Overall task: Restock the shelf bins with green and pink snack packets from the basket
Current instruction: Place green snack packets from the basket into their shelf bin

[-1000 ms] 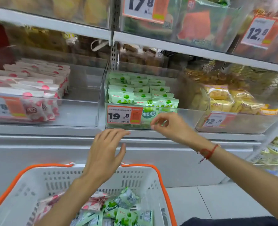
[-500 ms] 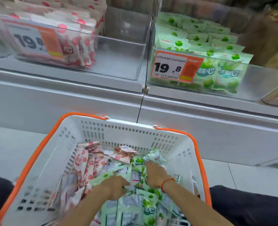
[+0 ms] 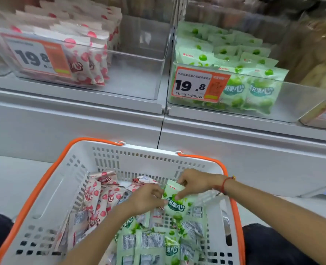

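I have my right hand (image 3: 193, 183) and left hand (image 3: 148, 197) both pinching one green packet (image 3: 174, 200) just above the basket (image 3: 108, 159); I should gather a few face-forward, then slot them upright in the green bin (image 3: 292, 96); my fingertips and the basket's near end are hidden.

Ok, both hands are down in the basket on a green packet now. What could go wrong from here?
1. The green packet is pinched by the right hand near its top and by the left hand at its side; lifting by a corner, it might slip back into the basket.
2. Pink packets lie beside the green ones, so a stray one could come along.
3. The green bin is free only on its right side; packets may tip there.
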Tool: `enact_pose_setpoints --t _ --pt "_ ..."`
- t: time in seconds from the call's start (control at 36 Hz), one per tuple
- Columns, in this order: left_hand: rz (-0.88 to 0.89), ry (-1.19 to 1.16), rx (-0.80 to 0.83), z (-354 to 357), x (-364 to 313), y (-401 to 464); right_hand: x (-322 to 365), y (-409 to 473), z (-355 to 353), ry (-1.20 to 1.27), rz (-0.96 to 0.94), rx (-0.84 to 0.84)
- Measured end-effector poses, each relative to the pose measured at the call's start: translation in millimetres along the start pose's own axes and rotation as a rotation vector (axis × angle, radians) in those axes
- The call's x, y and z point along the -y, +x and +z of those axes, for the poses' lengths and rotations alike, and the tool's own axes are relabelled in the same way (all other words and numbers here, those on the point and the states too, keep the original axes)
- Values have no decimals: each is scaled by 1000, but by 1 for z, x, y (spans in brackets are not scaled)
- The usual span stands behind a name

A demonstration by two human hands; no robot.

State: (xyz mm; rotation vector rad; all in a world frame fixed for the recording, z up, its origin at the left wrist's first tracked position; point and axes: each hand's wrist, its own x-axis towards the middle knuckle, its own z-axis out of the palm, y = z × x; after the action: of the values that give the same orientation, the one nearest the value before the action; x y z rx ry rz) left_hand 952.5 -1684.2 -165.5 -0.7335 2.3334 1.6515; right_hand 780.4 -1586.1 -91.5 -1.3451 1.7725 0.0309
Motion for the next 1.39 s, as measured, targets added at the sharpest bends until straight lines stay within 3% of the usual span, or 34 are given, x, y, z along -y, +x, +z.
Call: enact_pose_setpoints --t 0.17,0.28,0.33,0.42,0.56,0.67,0.75,0.92,1.08,1.25,1.33,1.39 --pt "274 -166 -149 -39 -79 -14 24 -65 -75 189 -22 -214" --pt "413 -231 -293 -56 -137 -28 35 -107 -106 483 -54 -379" --pt "487 -237 -368 -59 -166 -34 38 -129 -115 633 -93 -518" --pt "603 -232 -481 -59 -207 -36 38 -163 -129 663 -169 -755" --pt "729 345 -816 -70 -249 -26 28 -213 -162 589 -350 -1130" --pt "764 747 -920 -79 -253 -13 4 -232 -195 264 -322 -1456" --pt "784 829 -968 -80 -251 -11 -17 -226 -216 -35 -140 -1390" --pt "825 840 -992 -82 -253 -13 -25 -201 -243 -194 78 -739" --pt "764 799 -913 -79 -250 -14 -13 -185 -252 -245 210 -498" --pt "770 796 -896 -80 -248 -12 -19 -193 -244 -212 197 -533" --pt "800 798 -881 -81 -246 -11 -26 -203 -237 -126 143 -712" --pt "817 822 -867 -82 -243 -10 -25 -207 -228 -148 117 -946"
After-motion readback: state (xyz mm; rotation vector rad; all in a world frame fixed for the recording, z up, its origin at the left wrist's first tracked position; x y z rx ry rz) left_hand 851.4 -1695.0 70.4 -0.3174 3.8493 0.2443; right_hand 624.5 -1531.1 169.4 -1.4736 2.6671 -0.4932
